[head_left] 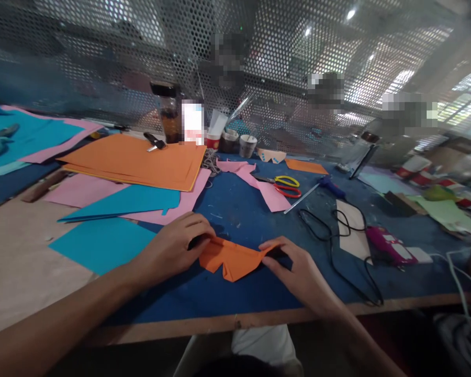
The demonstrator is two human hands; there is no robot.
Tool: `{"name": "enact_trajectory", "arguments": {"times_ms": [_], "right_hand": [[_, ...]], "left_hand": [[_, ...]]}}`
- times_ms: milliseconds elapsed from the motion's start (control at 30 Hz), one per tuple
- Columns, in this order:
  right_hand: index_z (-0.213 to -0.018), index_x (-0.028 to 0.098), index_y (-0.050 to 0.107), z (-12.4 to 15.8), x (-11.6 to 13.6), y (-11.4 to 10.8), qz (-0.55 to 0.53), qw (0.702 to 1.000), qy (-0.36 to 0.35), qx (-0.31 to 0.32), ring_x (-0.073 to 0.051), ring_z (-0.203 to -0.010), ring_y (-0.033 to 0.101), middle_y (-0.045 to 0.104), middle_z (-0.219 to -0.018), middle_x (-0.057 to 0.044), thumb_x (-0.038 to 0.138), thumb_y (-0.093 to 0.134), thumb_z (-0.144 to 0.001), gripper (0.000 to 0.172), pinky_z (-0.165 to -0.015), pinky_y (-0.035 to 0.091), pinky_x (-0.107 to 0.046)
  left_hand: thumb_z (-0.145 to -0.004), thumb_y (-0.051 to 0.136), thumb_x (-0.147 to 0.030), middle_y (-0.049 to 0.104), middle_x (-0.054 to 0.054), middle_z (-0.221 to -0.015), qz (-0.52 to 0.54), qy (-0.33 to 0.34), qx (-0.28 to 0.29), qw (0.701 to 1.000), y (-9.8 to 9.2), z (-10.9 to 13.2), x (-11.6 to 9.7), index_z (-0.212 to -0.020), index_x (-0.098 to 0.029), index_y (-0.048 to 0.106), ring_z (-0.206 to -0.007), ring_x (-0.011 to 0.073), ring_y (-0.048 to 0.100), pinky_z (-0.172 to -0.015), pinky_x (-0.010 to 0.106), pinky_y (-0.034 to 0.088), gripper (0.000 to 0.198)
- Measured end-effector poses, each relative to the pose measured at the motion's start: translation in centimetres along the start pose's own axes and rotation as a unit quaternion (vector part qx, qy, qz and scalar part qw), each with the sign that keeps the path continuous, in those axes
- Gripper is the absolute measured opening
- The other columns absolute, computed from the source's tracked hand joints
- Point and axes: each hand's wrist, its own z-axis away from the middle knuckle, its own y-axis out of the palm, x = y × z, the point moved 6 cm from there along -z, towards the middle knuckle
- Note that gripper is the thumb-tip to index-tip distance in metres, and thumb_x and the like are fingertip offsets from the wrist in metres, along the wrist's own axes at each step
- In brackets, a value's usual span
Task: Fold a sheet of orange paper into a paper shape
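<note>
A folded orange paper piece (239,257), with a notch in its lower edge, is held just above the blue table surface near the front edge. My left hand (180,242) pinches its left end, fingers curled around the corner. At the right end, my right hand (288,261) grips the paper between thumb and fingers. Left of my left hand lies a blue paper sheet (105,243). Beyond the orange piece are a cut pink paper strip (272,196) and scissors with red and yellow handles (287,186).
A stack of orange sheets (141,159) with a key on top lies at the back left. A blue glue gun (333,186) and its black cord (332,246) are on the right, near a magenta object (390,245). Cups (247,146) stand before a perforated metal screen (275,68).
</note>
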Motion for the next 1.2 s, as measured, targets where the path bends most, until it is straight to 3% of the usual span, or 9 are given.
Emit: {"name": "enact_trajectory", "arguments": {"times_ms": [533,1033,1200], "right_hand": [[-0.112,0.025,0.075,0.03,-0.69,-0.05,-0.009,0.999,0.043,-0.009,-0.018,-0.105,0.072,0.074,-0.123,-0.003,0.023,0.063,-0.101,0.017,-0.094,0.058,-0.033],[-0.111,0.024,0.076,-0.33,-0.09,0.01,0.005,0.999,0.02,-0.026,-0.019,-0.114,0.071,0.076,-0.123,-0.004,0.015,0.06,-0.101,0.021,-0.102,0.055,-0.034],[-0.114,0.025,0.077,-0.73,-0.12,0.16,0.015,0.998,0.054,-0.024,-0.018,-0.102,0.073,0.076,-0.12,-0.003,0.02,0.064,-0.1,0.02,-0.091,0.056,-0.031]], "left_hand": [[-0.102,0.054,-0.023,0.071,0.005,-0.105,0.051,-0.021,0.022,0.998,-0.49,0.11,0.56,-0.102,-0.025,0.074,-0.101,0.0197,0.067,-0.084,0.032,0.053,0.02],[-0.1,0.058,-0.029,0.071,0.004,-0.1,0.088,-0.047,0.08,0.992,-0.69,-0.04,0.66,-0.099,-0.028,0.078,-0.1,0.0199,0.064,-0.081,0.033,0.053,0.02],[-0.101,0.061,-0.029,0.071,0.002,-0.101,0.089,-0.047,0.088,0.991,-0.71,-0.01,0.59,-0.1,-0.027,0.077,-0.1,0.0202,0.064,-0.083,0.033,0.054,0.017]]}}
